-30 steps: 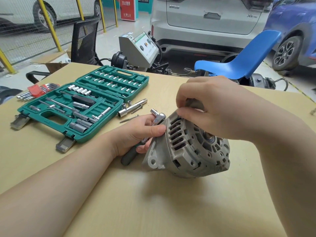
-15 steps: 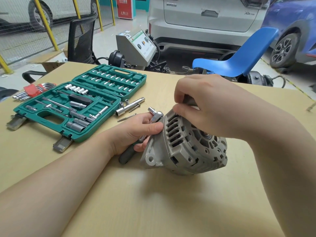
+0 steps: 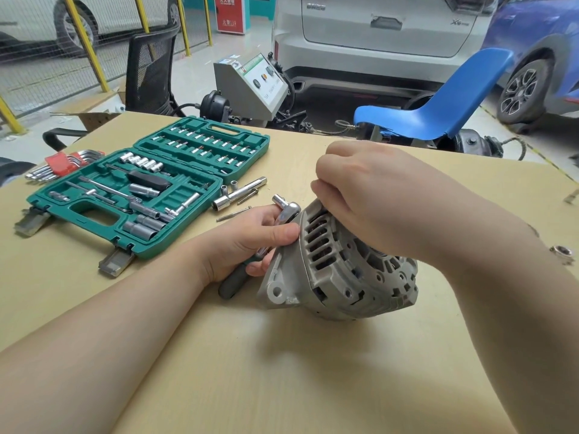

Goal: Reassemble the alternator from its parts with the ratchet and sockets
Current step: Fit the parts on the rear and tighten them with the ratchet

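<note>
1. Alternator (image 3: 341, 270): table centre, tilted.
2. Left hand (image 3: 250, 242): curled round ratchet (image 3: 283, 214), handle running to 7 o'clock, at alternator's 9 o'clock.
3. Right hand (image 3: 369, 202): fingertips pinched at casing's 12 o'clock rim; what they hold is hidden.

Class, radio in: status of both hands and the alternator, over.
Left hand grips ratchet, braces alternator. Right hand pinching at its top edge. Nothing in the way.

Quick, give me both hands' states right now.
Left hand: grips the ratchet, thumb against the alternator.
Right hand: fingers curled at the alternator's top; what they pinch is hidden.
</note>
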